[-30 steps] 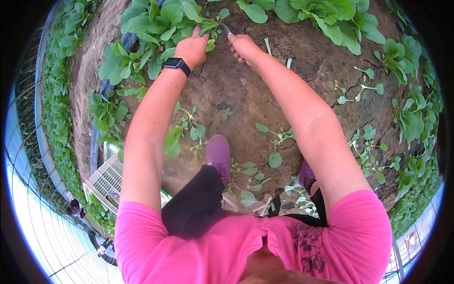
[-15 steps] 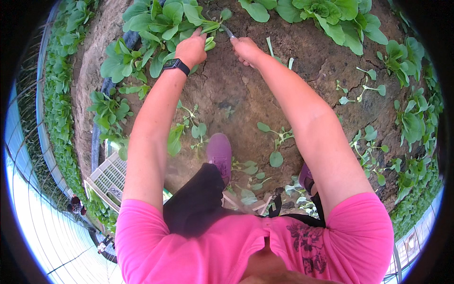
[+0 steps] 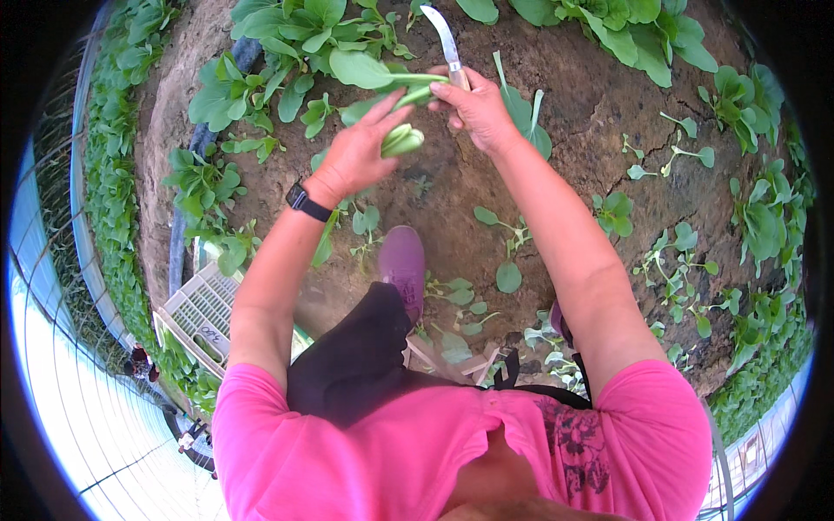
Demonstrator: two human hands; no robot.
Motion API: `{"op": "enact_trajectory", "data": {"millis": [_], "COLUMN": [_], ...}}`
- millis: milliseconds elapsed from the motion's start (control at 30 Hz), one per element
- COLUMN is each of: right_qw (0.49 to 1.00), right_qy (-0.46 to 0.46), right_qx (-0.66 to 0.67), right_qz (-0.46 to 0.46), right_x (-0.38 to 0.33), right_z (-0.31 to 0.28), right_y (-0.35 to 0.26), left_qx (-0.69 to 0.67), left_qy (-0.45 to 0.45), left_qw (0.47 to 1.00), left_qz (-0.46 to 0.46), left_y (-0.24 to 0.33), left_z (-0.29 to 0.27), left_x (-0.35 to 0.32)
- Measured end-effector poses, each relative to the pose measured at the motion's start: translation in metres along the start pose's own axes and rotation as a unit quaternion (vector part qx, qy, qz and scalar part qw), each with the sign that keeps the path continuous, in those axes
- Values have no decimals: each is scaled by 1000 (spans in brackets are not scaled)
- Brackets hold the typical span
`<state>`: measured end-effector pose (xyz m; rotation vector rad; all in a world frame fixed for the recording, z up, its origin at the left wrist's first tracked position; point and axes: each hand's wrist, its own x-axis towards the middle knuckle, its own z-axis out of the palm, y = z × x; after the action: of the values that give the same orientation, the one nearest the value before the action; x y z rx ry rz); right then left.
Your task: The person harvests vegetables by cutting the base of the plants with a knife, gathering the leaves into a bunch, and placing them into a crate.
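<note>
My left hand (image 3: 358,152), with a dark watch on its wrist, is closed around a cut leafy green (image 3: 402,141), its pale stem base pointing toward me. In my right hand (image 3: 479,111) is a small curved knife (image 3: 443,36), its wooden handle in the palm and the blade pointing up and away. The thumb and fingers of that same hand also pinch a long leaf stalk (image 3: 415,79) at its end. This stalk runs left to a broad leaf (image 3: 360,69) above my left hand. Part of the green is hidden by my fingers.
Rooted leafy plants (image 3: 304,30) grow at the far left, with more (image 3: 625,30) at the far right. Loose leaves (image 3: 508,276) lie on the brown soil. A white crate (image 3: 198,308) stands at left, near a dark hose (image 3: 176,247). My purple shoe (image 3: 402,265) is between my arms.
Both hands have come nearer to me, bringing the green away from the plants. The knife has turned from beside the stem to blade-up, and my right fingers now pinch a leaf stalk.
</note>
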<state>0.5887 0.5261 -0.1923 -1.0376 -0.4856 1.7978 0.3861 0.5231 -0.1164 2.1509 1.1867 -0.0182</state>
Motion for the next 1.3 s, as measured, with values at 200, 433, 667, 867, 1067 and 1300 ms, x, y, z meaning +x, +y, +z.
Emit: {"op": "enact_trajectory", "data": {"millis": [200, 433, 667, 867, 1067, 1300], "right_qw": [990, 994, 977, 936, 896, 835], "right_qy": [42, -45, -34, 43, 38, 26], "right_qx": [-131, 39, -154, -343, -443, -550], "right_qz": [38, 90, 144, 65, -3, -14], "right_x": [-8, -5, 12, 34, 71, 105], "right_z": [-9, 12, 2, -5, 8, 21], "right_y": [7, -2, 13, 2, 15, 26], "left_qx": [-118, -70, -16, 165, 326, 355], "left_qy": [51, 18, -33, 18, -9, 0], "left_qw": [992, 995, 995, 983, 943, 931], "left_qz": [2, -65, -91, -76, -70, -85], "left_y": [31, 14, -10, -5, -57, -89], "left_z": [-36, -22, -10, -17, -23, -3], "left_x": [-13, 33, 40, 58, 88, 89]}}
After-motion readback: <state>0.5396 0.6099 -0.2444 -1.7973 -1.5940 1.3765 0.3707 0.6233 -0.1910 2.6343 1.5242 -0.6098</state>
